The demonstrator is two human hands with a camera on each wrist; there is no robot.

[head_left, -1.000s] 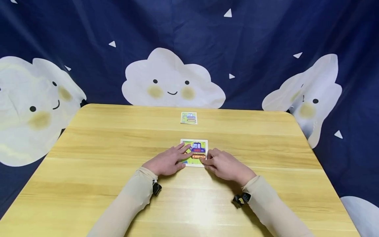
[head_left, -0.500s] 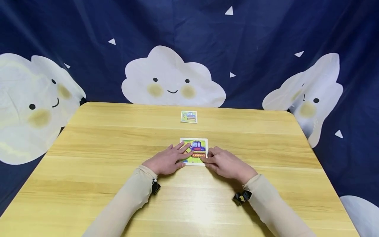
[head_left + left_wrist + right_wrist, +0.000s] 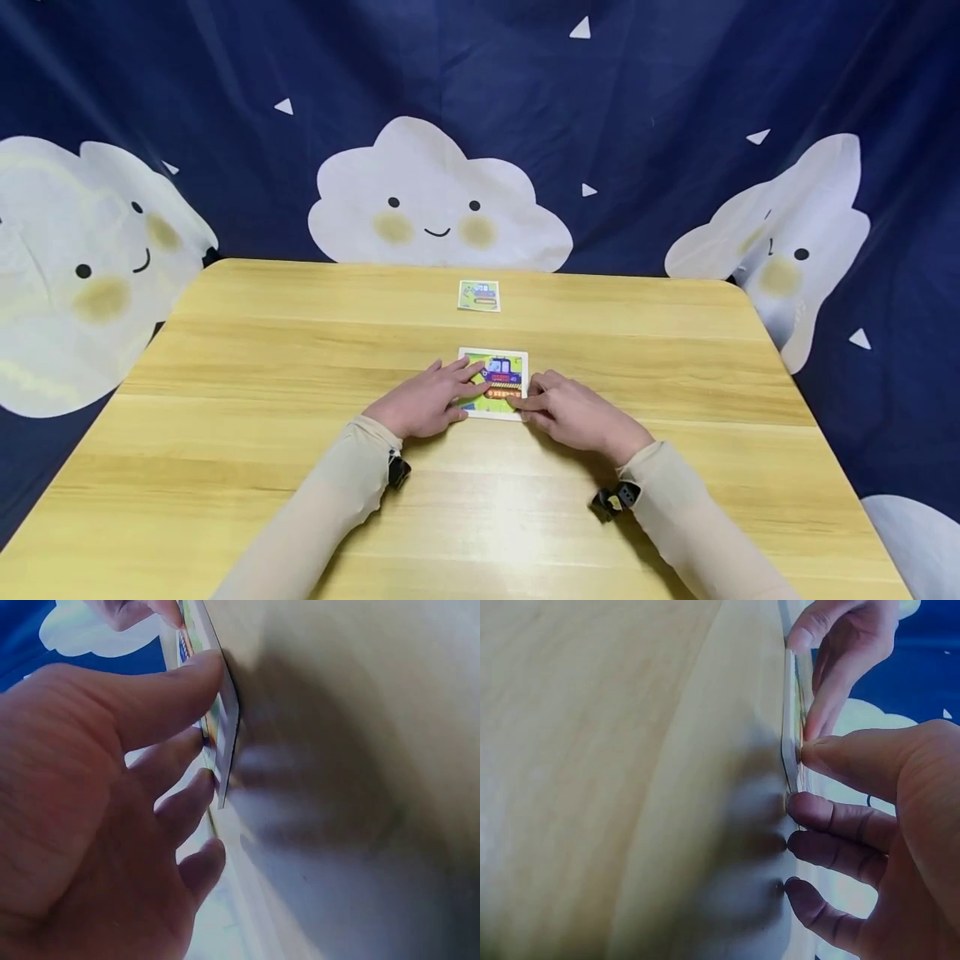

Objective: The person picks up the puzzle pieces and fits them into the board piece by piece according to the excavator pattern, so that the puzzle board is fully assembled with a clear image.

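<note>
A flat white-framed picture board [image 3: 504, 367] lies on the table, showing a blue tracked vehicle on green. My left hand [image 3: 420, 404] rests on its left side with spread fingers; in the left wrist view the thumb [image 3: 202, 682] lies at the near edge of the frame. From the right, my right hand [image 3: 588, 423] presses its thumb [image 3: 829, 754] down on the picture near the lower right. Its other fingers [image 3: 840, 855] touch down at the right edge and on the tabletop beside it. The hands cover parts of the picture's left and lower right.
Farther back on the wooden table [image 3: 315, 333] lies a small card [image 3: 478, 297] printed with a similar blue vehicle. Behind the table hangs a dark blue cloth [image 3: 630, 100] with smiling white clouds. Small black cameras sit at both wrists.
Over the last half second the board has shifted very slightly to the right, with the left hand following. The right hand keeps nearly the same pose. The card stays in place.
</note>
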